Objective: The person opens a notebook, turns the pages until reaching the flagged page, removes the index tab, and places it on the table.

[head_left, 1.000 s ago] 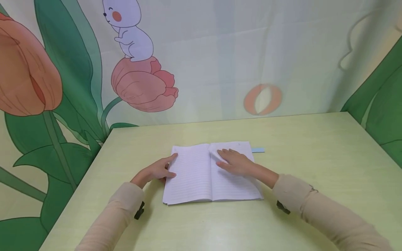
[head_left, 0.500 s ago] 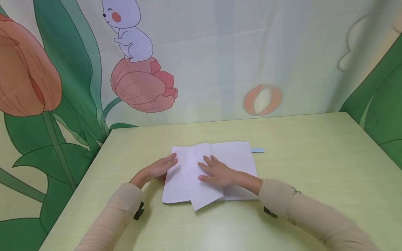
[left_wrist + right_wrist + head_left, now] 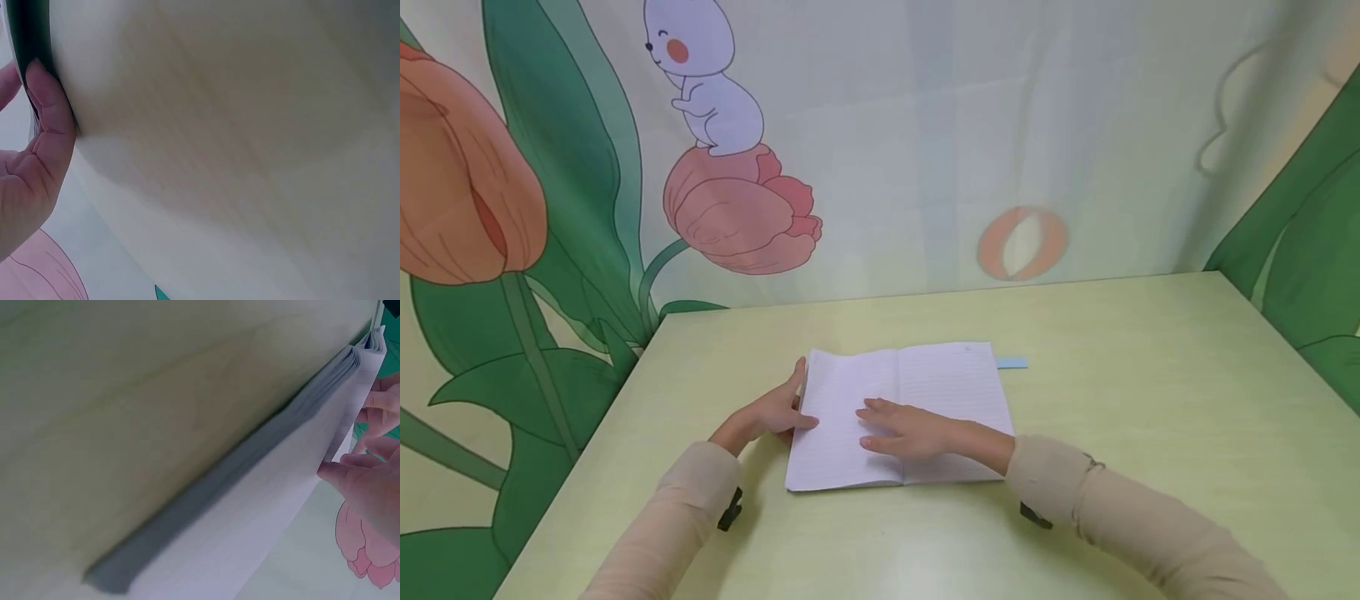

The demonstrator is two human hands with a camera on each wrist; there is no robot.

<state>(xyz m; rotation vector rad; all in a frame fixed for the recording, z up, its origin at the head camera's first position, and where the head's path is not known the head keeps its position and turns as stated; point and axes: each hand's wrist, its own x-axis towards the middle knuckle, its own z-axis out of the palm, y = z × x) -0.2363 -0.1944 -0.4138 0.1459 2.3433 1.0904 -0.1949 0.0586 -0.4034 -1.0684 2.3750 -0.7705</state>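
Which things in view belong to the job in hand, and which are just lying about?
In the job:
notebook, open
left hand, holding its edge
right hand, over its pages

Merely around:
table
backdrop
blue strip, perhaps the notebook's own

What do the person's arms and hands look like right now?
The left sleeve and right sleeve are beige and creased, with a small black piece showing beneath each cuff. The left hand and right hand wear no gloves.
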